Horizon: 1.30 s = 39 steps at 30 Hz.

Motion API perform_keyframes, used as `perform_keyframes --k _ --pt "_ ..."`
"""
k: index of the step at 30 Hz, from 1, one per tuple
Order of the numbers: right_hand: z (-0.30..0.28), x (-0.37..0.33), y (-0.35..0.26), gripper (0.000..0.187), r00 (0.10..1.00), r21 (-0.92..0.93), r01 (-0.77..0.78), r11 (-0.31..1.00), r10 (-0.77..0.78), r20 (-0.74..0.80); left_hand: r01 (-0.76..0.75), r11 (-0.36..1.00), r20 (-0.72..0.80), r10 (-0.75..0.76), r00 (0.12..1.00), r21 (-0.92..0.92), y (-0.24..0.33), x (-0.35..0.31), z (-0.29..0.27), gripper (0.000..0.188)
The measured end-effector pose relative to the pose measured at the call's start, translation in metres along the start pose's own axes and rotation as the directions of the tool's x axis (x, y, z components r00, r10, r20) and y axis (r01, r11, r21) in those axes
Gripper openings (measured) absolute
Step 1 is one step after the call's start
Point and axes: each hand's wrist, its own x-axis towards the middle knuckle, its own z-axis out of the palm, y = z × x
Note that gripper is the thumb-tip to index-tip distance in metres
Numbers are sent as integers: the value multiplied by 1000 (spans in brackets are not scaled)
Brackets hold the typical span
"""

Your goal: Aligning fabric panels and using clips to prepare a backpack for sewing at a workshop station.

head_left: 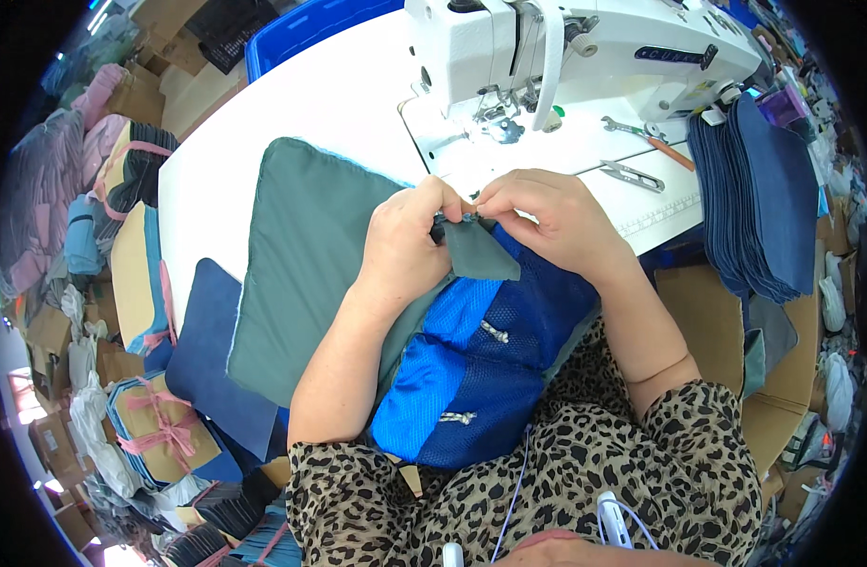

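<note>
My left hand [410,236] and my right hand [551,222] meet in front of the sewing machine, each pinching the edge of a green fabric piece [483,253]. A small flap of it hangs down between them. Below, a blue fabric piece with mesh pockets [509,364] and two grey cord pulls drapes over my lap. A large dark-green fabric panel [310,255] lies on the table, partly under my left forearm. How the green flap joins the blue piece is hidden by my fingers.
The white sewing machine [584,57] stands beyond my hands. Thread snips [632,177] and an orange-handled wrench [674,151] lie right of it. Stacked navy panels [750,198] hang over the right edge above a cardboard box [703,317]. Tied fabric bundles [159,430] sit at the left.
</note>
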Motion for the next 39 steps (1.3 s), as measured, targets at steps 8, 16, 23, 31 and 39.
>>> perform_keyframes --k 8,16,23,31,39 --pt "2 2 -7 10 998 -97 62 993 -59 28 108 993 -5 -108 994 -56 -1 -4 -3 30" --pt "0 0 -5 12 996 -32 -71 997 69 -52 218 904 37 -220 975 -368 0 1 1 24" --pt "1 1 -2 13 995 128 -3 992 16 -99 222 867 103 -196 975 -446 -6 1 -3 21" --pt "6 -2 4 14 991 217 -27 976 55 -124 241 803 131 -203 970 -545 -5 2 0 33" --pt "4 -1 -1 14 995 225 -42 974 61 -80 276 799 81 -277 957 -534 0 1 0 42"
